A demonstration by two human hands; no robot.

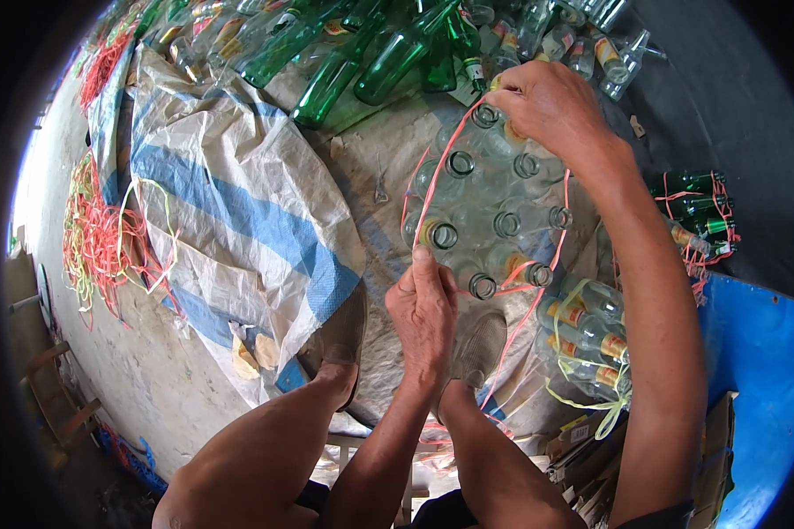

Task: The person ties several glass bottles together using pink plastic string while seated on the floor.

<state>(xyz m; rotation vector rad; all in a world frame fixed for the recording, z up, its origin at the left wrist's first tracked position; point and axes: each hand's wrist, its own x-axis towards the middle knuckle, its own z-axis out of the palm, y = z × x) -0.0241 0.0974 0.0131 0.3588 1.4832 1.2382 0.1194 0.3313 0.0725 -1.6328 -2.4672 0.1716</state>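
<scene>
Clear bottles stand bunched; at their near-left edge my left hand pinches pink twine. My right hand curls at their far edge, grip hidden. I'd tension evenly, below the rims.

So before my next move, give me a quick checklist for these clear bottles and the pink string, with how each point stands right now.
1. Clear bottles standing with mouths up: ok.
2. Left hand gripping the pink string: ok, beside a bottle neck on the group's left side.
3. Right hand gripping the pink string: looks ok, at the group's far side.
4. Pink string snug low around the bottles: cannot tell, their lower parts are hidden.
5. Pink string well away from the right shoe: not ok, a length runs down close beside it.
</scene>
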